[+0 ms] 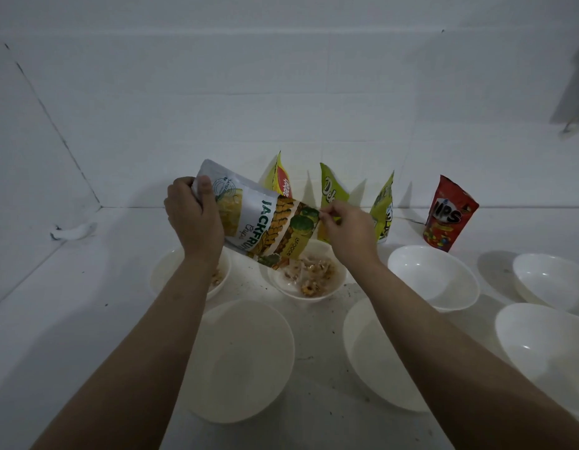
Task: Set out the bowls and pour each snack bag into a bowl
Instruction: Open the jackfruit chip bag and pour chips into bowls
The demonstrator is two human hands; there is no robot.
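Over middle back bowl [306,289]: jackfruit bag [259,222] tipped mouth down so chips fall in. Left hand [194,216] fingers wrapped round bag bottom, lifting it. Right hand [345,227] fingers pinch bag edge, steadying. Other bags wait by wall.

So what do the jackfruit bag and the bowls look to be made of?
Jackfruit bag: glossy printed film, probably plastic or foil laminate; it creases and bends in both hands. Bowls: smooth glossy white, likely plastic or melamine, possibly glazed ceramic; small highlights show.
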